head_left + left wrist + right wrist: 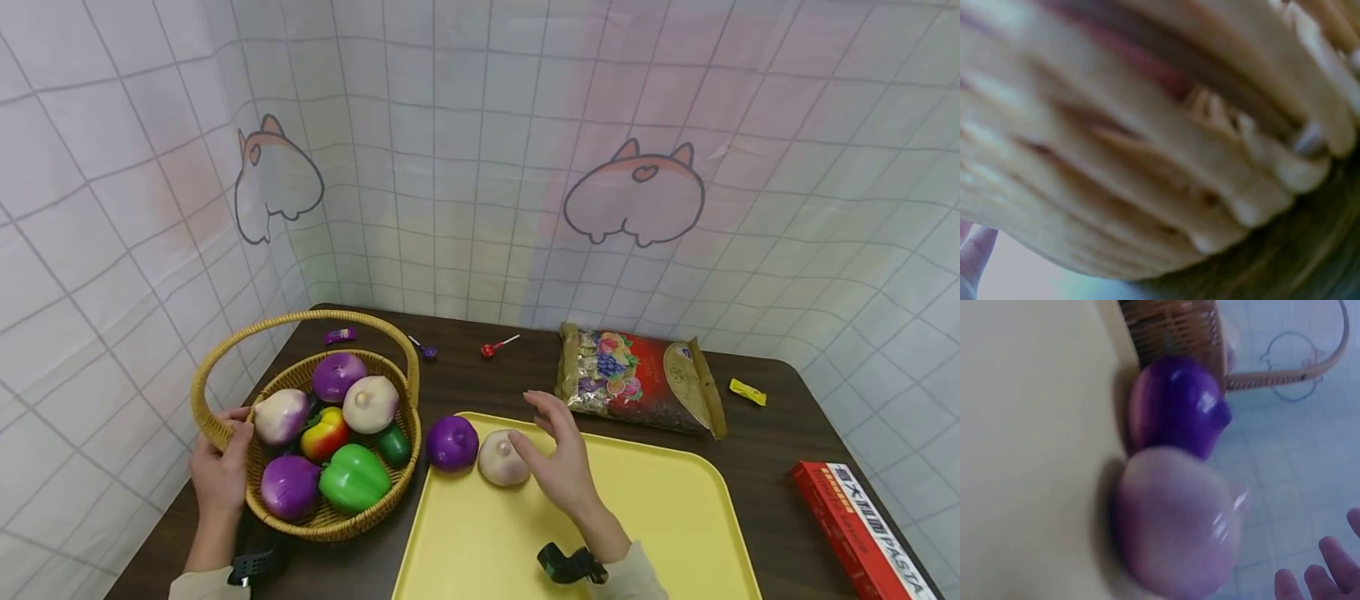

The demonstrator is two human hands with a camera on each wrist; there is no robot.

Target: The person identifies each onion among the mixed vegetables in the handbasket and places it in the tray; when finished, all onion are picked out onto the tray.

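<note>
Left hand [220, 467] is gripping the left rim of the wicker basket [232, 350], which is full of toy veggies. Right hand [561, 462] hovers with fingers spread and loose, holding nothing, just right of the pale onion [501, 458]. That onion sits on the yellow tray [675, 517], at its far left corner, touching a purple onion [452, 442].

Both hands are bare. Pale cream sleeves end at the wrists. A black strap-on device sits on the left wrist [251, 565] and the right wrist [572, 564].
</note>
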